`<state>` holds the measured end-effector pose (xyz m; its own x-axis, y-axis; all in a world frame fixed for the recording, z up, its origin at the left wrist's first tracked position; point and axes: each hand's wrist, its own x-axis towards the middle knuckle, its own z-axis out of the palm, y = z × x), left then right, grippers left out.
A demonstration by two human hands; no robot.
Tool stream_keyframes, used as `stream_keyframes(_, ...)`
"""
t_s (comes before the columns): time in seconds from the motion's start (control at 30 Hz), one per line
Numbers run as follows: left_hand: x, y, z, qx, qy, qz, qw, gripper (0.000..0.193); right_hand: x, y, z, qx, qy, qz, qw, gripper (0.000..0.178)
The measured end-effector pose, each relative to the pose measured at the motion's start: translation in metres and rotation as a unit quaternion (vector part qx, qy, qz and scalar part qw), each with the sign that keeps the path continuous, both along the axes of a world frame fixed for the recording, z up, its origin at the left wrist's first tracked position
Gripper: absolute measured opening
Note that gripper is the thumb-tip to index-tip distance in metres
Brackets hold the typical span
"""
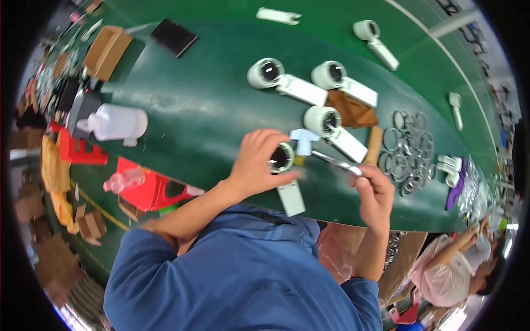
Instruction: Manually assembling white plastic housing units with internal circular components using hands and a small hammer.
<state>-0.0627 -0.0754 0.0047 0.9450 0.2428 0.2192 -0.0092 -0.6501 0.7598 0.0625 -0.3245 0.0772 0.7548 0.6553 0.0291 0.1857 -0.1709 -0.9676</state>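
Observation:
My left hand (252,164) is closed around the round head of a white device with a flat handle (291,198), which looks like a handheld fan. The dark opening of its head faces up between thumb and fingers. In my right hand (376,194), thumb and fingers pinch a slim silver metal tool (334,162); its exact kind is unclear. The tool's tip points left, close to a small pale blue piece (303,141) beside the held head. Just beyond lies a similar white device (348,144), with two more behind it.
Metal rings (407,146) are heaped on the right of the green table (204,105), near a brown cloth (353,109). On the left stand a translucent bottle (118,122), a black flat case (174,37) and a cardboard box (107,52). A person (447,270) sits at the right.

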Motion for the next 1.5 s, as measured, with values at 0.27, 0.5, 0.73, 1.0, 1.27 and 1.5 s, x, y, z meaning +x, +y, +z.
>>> stream_keyframes(0.27,-0.017,0.029,-0.008,-0.152,-0.058,-0.112,0.98,0.094,-0.025,0.091,-0.03,0.008,0.235,0.142,0.961,0.023)
stream_keyframes(0.5,-0.016,0.038,-0.014,-0.127,0.0,-0.148,0.981,0.098,-0.028,0.099,-0.034,-0.022,0.225,0.149,0.963,0.027)
stream_keyframes(0.73,-0.016,0.039,-0.016,-0.148,0.006,-0.137,0.979,0.094,-0.027,0.1,-0.036,-0.031,0.213,0.155,0.964,0.027)
stream_keyframes(1.0,-0.016,0.039,-0.017,-0.133,-0.015,-0.136,0.982,0.093,-0.034,0.093,-0.04,-0.006,0.228,0.119,0.966,0.027)
stream_keyframes(1.27,-0.015,0.04,-0.019,-0.132,-0.009,-0.142,0.981,0.093,-0.034,0.097,-0.037,-0.008,0.222,0.119,0.968,0.026)
stream_keyframes(1.5,-0.016,0.039,-0.023,-0.161,-0.008,-0.143,0.977,0.106,-0.036,0.101,-0.029,-0.033,0.145,0.115,0.982,0.026)
